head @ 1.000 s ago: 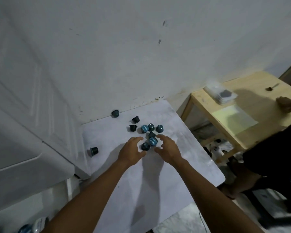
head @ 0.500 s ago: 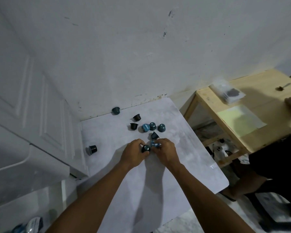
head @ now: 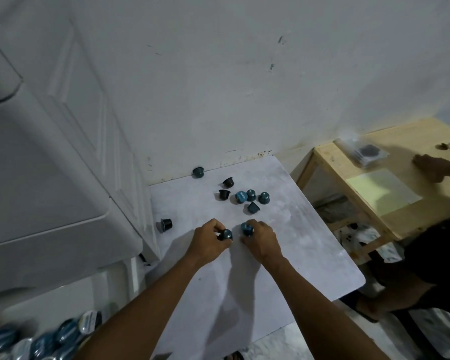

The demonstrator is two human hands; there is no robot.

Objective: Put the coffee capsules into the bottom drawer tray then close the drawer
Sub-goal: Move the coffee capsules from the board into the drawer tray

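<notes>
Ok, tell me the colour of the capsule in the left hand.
Dark teal capsule, pinched by the left hand; head view.

Left hand point(head: 209, 241) and right hand point(head: 261, 240) each pinch one capsule point(head: 226, 234)

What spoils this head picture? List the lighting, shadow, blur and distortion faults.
Head view: dim, bluish light; soft shadows of both arms fall on the white table; wide-angle bending bows the door panel at the left; the pile of capsules in the bottom left corner is smeared by blur; the left hand and right hand, each holding a capsule, stay fairly sharp.
</notes>
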